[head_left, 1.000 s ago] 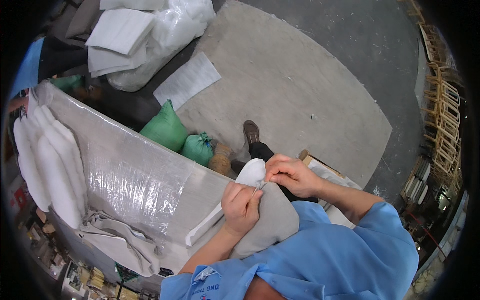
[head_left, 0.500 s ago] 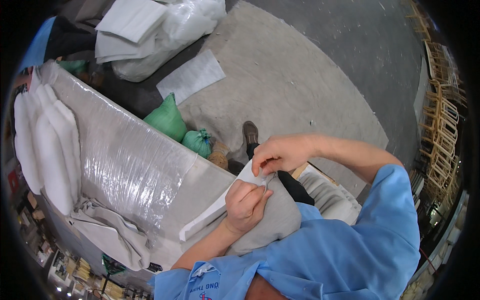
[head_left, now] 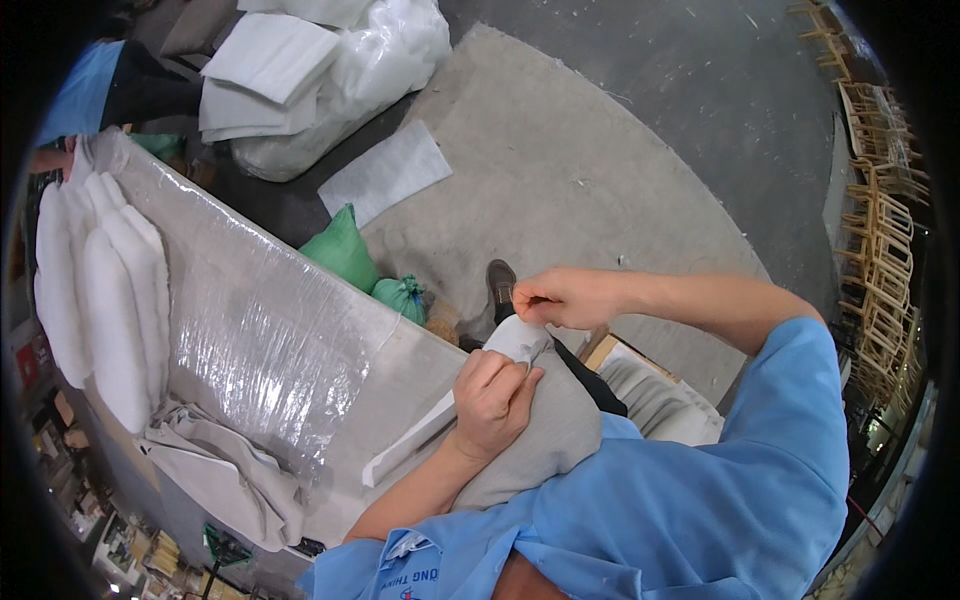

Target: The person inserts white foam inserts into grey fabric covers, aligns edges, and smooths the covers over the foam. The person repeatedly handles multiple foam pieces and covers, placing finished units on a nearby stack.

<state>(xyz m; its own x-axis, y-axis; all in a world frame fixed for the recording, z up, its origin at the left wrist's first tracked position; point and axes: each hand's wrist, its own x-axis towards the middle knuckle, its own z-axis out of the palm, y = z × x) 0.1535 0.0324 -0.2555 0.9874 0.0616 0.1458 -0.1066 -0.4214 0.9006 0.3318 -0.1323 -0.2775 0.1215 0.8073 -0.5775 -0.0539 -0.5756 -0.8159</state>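
Observation:
A grey fabric-covered cushion point(head_left: 555, 430) rests against my front, with a white edge strip point(head_left: 408, 440) running along its left side. My left hand point(head_left: 492, 400) is closed on the cushion's edge, fingers curled and thumb pressed to them. Just above and to the right of it, my right hand point(head_left: 560, 298) is closed in a pinch over the cushion's far white end. Whatever sits between its fingertips is too small to make out. The two hands are a short way apart.
A plastic-wrapped table point(head_left: 270, 330) stands at my left, carrying white padding pieces point(head_left: 125, 310) and folded grey fabric point(head_left: 225, 470). Green sacks point(head_left: 340, 250) sit beyond its edge. Wooden chair frames point(head_left: 885, 240) line the right. Another person's blue sleeve point(head_left: 80, 95) shows far left.
My right hand has drawn up and away from my left hand, which keeps its grip on the cushion. More of the other person shows at the far left.

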